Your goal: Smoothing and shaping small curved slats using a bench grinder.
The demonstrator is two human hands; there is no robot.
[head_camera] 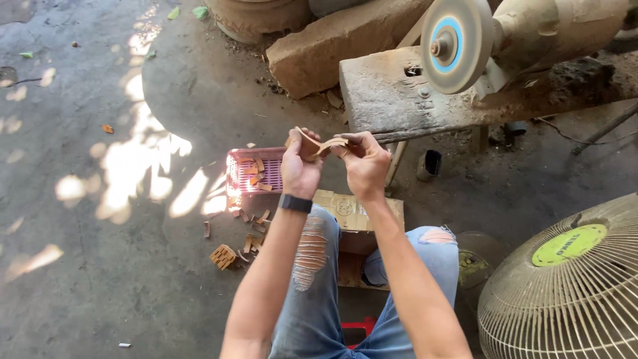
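Wooden curved piece [318, 145], thin and pale brown, was held up between both hands in front of the bench [385, 100]. The left hand [300, 167] was closed on its left end, the right hand [364, 163] pinched on its right end, each grip clamped on the piece. A grinding wheel [454, 44] was seen mounted on the bench just above. A pink basket [255, 171] with small wood offcuts was noted on the concrete floor beside the left hand, a fan [571, 286] lower right

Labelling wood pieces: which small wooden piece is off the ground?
The curved thin wooden strip, pinched between left hand and right hand. The others lie in the pink plastic basket or on the ground.
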